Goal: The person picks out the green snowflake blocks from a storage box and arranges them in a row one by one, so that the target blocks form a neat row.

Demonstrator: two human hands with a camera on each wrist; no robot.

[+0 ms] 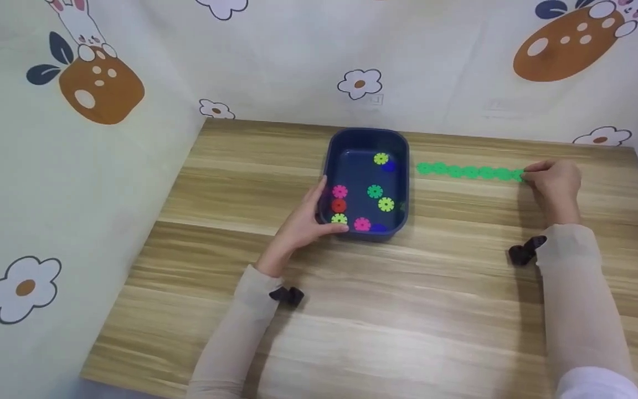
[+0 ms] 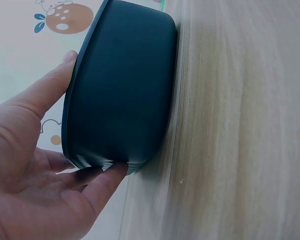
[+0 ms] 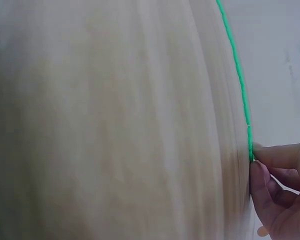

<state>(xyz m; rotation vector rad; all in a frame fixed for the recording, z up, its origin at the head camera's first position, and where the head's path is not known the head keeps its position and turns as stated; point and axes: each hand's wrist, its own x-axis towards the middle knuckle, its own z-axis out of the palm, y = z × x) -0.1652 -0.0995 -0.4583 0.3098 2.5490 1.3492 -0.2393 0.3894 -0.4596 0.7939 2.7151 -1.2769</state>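
Observation:
A dark blue plastic box (image 1: 406,183) stands on the table, with several flower-shaped interlocking discs inside. My left hand (image 1: 302,221) grips its near left corner, thumb over the near rim and fingers along the left side. In the left wrist view the hand (image 2: 45,165) spans the corner of the box (image 2: 125,85). To the right of the box a row of green discs (image 1: 471,172) lies joined in a nearly straight chain. My right hand (image 1: 557,180) pinches the chain's right end between thumb and fingers. The right wrist view shows the green chain (image 3: 241,82) edge-on.
Pink discs (image 1: 362,224), a red disc (image 1: 339,205), a green disc (image 1: 375,191) and yellow discs (image 1: 386,204) lie scattered in the box. The wooden table (image 1: 407,310) meets a patterned wall cloth (image 1: 286,61) at the back and left.

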